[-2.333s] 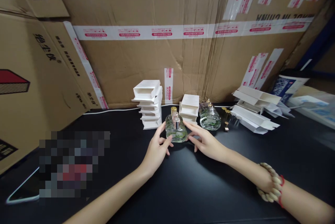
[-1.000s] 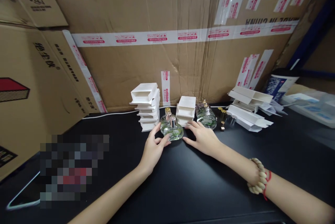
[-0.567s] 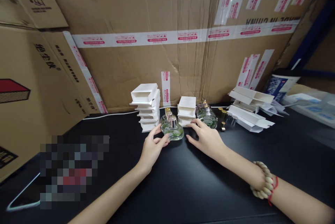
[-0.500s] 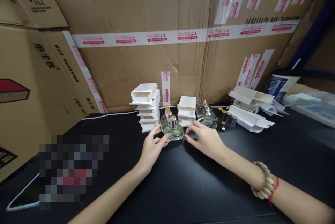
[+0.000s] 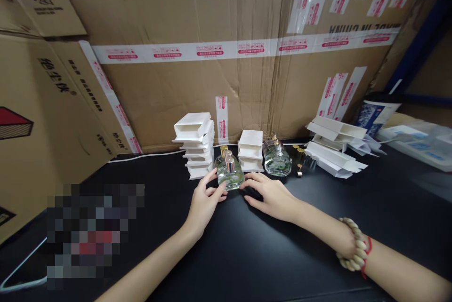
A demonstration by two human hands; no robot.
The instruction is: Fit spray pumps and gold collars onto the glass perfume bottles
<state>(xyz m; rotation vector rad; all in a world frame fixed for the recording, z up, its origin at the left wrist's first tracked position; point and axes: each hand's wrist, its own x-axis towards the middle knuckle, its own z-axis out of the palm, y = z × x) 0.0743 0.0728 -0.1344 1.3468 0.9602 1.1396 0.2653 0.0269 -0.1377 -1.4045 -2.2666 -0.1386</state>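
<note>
- So, the cardboard wall [image 5: 183, 88] is the biggest thing, standing behind the front bottle [image 5: 231, 183], which is my landmark here.
- The black tabletop [image 5: 247, 255] is under the front bottle and spreads out on every side of it.
- A loose pile of white cartons [image 5: 337, 158] lies well off to the right of the front bottle.
- The tall stack of white boxes [image 5: 197, 144] is behind and left of it, the short stack [image 5: 251, 149] just behind and right.
- Left hand [image 5: 203, 201]: left of the front bottle, thumb and index spread apart. The thumb overlaps the bottle's left end and looks like it's touching. It isn't pinching anything that I can see.
- Right hand [image 5: 275, 196]: right of the front bottle, fingers loosely curved with gaps between, gripping nothing. One fingertip is right by the glass; can't tell if it touches.
- The front bottle sits upright, long axis side to side, so its ends face the two hands. It's between both sets of fingertips, with the left looking slightly nearer.
- Two more capped bottles [image 5: 221, 166] line up behind it, and uncapped bottles [image 5: 278, 166] are off to its right.
- Smallest: loose caps [image 5: 300, 151], further right again.
</note>
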